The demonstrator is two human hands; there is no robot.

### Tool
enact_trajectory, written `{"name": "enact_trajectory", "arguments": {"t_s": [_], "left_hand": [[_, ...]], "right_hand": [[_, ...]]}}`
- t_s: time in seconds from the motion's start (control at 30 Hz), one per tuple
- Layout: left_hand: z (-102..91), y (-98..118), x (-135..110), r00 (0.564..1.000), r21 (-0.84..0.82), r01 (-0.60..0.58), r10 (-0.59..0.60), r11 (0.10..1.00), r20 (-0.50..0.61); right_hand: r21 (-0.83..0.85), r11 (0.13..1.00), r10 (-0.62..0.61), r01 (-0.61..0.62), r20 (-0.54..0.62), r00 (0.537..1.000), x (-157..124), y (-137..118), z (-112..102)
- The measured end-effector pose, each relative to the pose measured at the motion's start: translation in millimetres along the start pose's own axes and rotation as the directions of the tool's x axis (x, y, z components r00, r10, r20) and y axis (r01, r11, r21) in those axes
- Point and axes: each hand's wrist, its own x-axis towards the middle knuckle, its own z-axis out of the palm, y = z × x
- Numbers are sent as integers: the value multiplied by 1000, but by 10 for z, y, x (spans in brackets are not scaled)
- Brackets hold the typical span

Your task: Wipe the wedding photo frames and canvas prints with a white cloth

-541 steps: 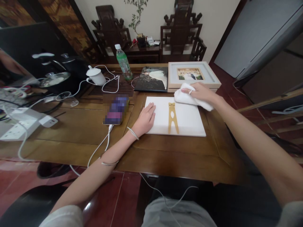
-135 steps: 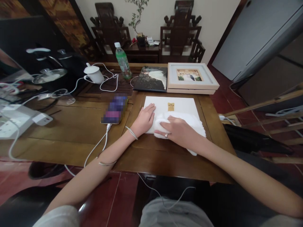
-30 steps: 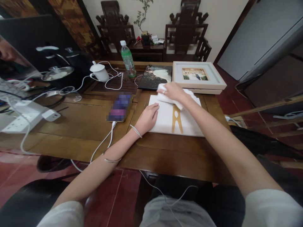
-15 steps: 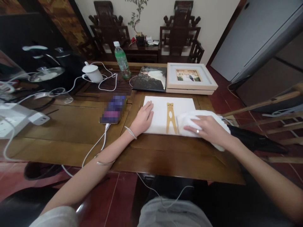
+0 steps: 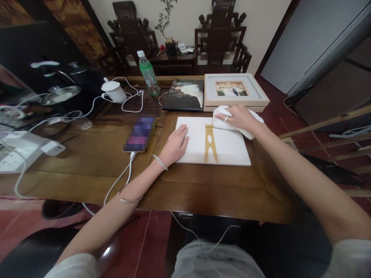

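Observation:
A white board (image 5: 228, 148) with a gold stand piece (image 5: 210, 143) lies flat on the wooden table (image 5: 95, 158). My left hand (image 5: 174, 146) rests flat on the board's left edge, fingers stretched out. My right hand (image 5: 239, 117) presses a white cloth (image 5: 249, 125) onto the board's far right corner, fingers closed over the cloth.
Behind the board lie a white picture frame (image 5: 234, 90) and a dark photo print (image 5: 184, 94). A phone (image 5: 139, 133) on a white cable, a green bottle (image 5: 147, 73), a white cup (image 5: 113, 91) and a power strip (image 5: 20, 152) sit to the left.
My right hand has carried the cloth from the board's near right corner up to its far right corner. The left hand stays put.

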Motion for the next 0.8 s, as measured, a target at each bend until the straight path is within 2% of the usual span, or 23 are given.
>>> {"name": "enact_trajectory", "arguments": {"t_s": [0.07, 0.17, 0.4, 0.5, 0.57, 0.63, 0.8], "left_hand": [[0, -5, -1, 1000, -5, -1, 1, 1000, -3], [6, -10, -4, 1000, -4, 4, -4, 1000, 0], [34, -11, -8, 1000, 4, 18, -18, 1000, -5], [39, -16, -8, 1000, 2, 29, -29, 1000, -2], [37, -18, -7, 1000, 0, 26, -26, 1000, -3], [32, -17, -6, 1000, -1, 18, -18, 1000, -3], [16, -11, -2, 1000, 3, 13, -13, 1000, -1]], "right_hand": [[1, 1000, 26, -26, -19, 999, 62, 19, 24], [-5, 1000, -1, 1, -20, 1000, -90, -55, 2], [98, 975, -207, 200, 75, 975, -1087, -518, -228], [109, 970, -230, 218, 112, 967, -1329, -650, -293], [118, 970, -227, 213, 130, 965, -1317, -659, -302], [126, 973, -209, 192, 135, 969, -1175, -605, -284], [52, 998, -46, 41, 87, 995, -496, -306, -148]]}}
